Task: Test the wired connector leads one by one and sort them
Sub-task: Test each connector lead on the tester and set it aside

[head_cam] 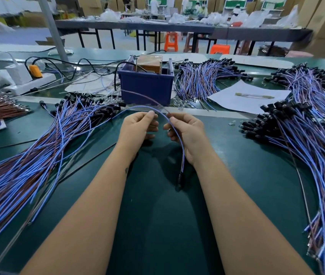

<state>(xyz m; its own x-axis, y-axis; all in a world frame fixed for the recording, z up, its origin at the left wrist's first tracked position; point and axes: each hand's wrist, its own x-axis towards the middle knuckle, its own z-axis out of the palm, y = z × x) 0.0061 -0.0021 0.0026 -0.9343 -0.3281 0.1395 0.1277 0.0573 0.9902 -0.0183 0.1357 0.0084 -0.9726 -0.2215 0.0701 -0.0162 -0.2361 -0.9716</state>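
Hands over green mat [237,155], close together, just before blue bin [145,86]. Left hand [137,129] curled, fingertips pinched on blue wire end of lead [177,133]. Right hand [185,132] curled, thumb and forefinger pinched on lead's brown wire end. Lead loops down past right palm; black connector [179,182] hangs between forearms. Lead piles: left [38,147], right [306,139], behind bin [203,78].

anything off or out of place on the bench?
Nothing looks damaged or spilled. Both hands, left hand and right hand, hold one blue-and-brown lead, its black connector dangling. One small clear piece lies alone on the green mat, apart from the lead piles.
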